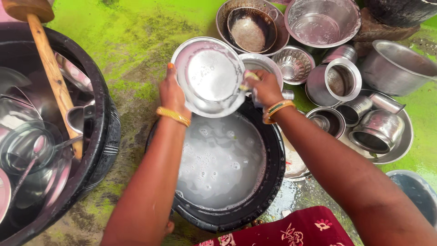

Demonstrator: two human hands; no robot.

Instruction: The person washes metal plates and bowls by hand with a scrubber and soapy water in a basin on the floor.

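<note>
Maroon flowered cloth (291, 230) lies closest to the lens, just below the black soapy-water basin (273, 182), which serves as the landmark; both forearms reach over that basin toward its far rim.

Left of the basin stands a larger black tub (102, 136) crowded with steel vessels, a wooden-handled tool (52, 75) slanting across it; the ground between is green, wet and algae-stained (132, 41).

Above the basin's far rim the left hand (172, 93) grips the left edge of a round steel plate (207, 75), fingers closed around the rim, holding it tilted over the water; the right hand (264, 86) is closed on a small pale scrubber (250, 76) pressed to the plate's right edge; each wrist wears a gold bangle.

Beyond the basin sit a dark-crusted pan (250, 29) inside a wider bowl, and a large steel bowl (321, 20); right of the basin stand a small patterned bowl (293, 64), a steel pot on its side (334, 79) and several tumblers and small pots on a steel tray (400, 141); a blue bucket rim (416, 187) shows at the basin's lower right.

As a judgement: the plate looks soapy and is held by one edge only, so it could slip into the basin and splash, or knock the steel bowl (261, 61) just behind it; the crowded vessels to the right leave little room for the right elbow.
</note>
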